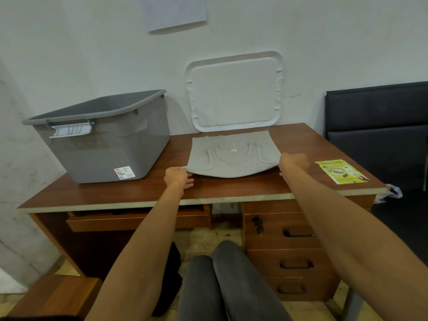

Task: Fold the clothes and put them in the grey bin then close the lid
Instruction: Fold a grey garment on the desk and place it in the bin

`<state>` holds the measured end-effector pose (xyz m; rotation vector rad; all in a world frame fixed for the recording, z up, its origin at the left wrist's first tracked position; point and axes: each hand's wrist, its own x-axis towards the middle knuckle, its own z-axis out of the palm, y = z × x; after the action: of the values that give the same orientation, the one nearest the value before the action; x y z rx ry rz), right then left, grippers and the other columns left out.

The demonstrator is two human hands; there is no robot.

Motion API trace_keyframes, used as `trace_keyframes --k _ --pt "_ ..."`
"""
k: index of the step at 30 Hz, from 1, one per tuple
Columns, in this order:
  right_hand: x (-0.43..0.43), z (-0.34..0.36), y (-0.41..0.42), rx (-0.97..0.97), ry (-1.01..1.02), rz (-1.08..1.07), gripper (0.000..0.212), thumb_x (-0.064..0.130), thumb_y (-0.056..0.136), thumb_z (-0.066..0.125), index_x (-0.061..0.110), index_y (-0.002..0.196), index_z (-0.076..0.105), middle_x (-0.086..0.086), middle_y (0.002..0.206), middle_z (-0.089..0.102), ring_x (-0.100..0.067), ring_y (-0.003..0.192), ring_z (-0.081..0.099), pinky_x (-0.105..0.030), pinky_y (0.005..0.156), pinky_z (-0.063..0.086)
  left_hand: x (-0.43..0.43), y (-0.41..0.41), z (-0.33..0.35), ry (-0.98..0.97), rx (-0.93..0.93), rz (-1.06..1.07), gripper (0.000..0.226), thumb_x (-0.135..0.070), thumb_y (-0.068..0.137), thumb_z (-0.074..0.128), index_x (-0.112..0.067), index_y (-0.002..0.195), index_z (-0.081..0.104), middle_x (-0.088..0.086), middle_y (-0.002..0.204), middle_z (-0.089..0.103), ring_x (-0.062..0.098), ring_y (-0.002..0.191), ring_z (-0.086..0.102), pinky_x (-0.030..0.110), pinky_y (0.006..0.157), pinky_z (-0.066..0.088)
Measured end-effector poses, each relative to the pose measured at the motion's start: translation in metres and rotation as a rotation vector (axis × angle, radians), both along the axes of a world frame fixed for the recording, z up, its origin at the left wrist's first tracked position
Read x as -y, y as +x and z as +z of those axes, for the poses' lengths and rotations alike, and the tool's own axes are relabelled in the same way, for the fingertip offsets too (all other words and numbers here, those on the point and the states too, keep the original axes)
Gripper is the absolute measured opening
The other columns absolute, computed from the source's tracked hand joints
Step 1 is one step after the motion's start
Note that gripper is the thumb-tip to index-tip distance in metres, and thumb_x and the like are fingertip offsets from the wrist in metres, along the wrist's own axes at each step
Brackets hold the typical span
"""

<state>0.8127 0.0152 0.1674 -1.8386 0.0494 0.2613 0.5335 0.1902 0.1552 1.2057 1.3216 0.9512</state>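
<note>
A grey tank top (234,154) lies folded in half on the wooden desk (129,188), neckline facing up. My left hand (178,178) pinches its near left corner and my right hand (294,162) grips its near right corner; the near edge is lifted slightly off the desk. The open grey bin (104,144) stands on the left of the desk. Its white lid (235,91) leans upright against the wall behind the tank top.
A yellow leaflet (340,171) lies at the desk's right edge. A black padded chair (379,128) stands to the right. Desk drawers (291,251) are below on the right, and my knees (222,281) are under the desk front. A paper sheet (176,12) hangs on the wall.
</note>
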Motion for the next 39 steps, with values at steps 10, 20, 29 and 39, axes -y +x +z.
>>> trace_keyframes --k 10,20,29,39 --pt "0.015 0.028 -0.015 0.165 -0.083 0.058 0.027 0.020 0.098 0.056 0.009 0.118 0.069 -0.009 0.116 0.069 -0.025 0.095 0.066 -0.034 0.074 0.053 -0.002 -0.016 0.017 0.021 -0.179 -0.153 0.032 -0.011 0.103 0.046 -0.007 0.132 0.059 0.014 0.095 0.075 0.030 0.080 0.076 0.040 0.071 0.065" --pt "0.009 0.028 -0.022 0.567 -0.765 0.514 0.026 0.023 0.097 0.058 0.009 0.119 0.062 -0.013 0.119 0.062 -0.032 0.109 0.063 -0.037 0.080 0.048 -0.014 -0.029 0.014 0.376 -0.861 -0.448 0.020 -0.021 0.093 0.063 -0.013 0.111 0.066 0.010 0.105 0.066 0.027 0.093 0.065 0.043 0.081 0.061" --pt "0.015 0.014 -0.018 0.902 -1.221 0.666 0.034 0.022 0.100 0.054 0.016 0.134 0.057 -0.014 0.135 0.053 -0.033 0.126 0.049 -0.039 0.089 0.049 -0.003 -0.029 0.008 0.552 -0.806 -0.870 0.046 0.001 0.081 0.062 -0.037 0.107 0.062 0.000 0.125 0.056 0.018 0.111 0.055 0.038 0.091 0.054" --pt "0.011 0.009 -0.012 1.207 -1.225 0.875 0.026 0.021 0.095 0.059 0.019 0.121 0.060 -0.007 0.122 0.056 -0.027 0.119 0.050 -0.042 0.106 0.041 0.003 -0.021 0.016 0.560 -0.864 -0.954 0.039 -0.005 0.088 0.072 -0.037 0.110 0.061 -0.003 0.134 0.051 0.023 0.120 0.052 0.041 0.100 0.052"
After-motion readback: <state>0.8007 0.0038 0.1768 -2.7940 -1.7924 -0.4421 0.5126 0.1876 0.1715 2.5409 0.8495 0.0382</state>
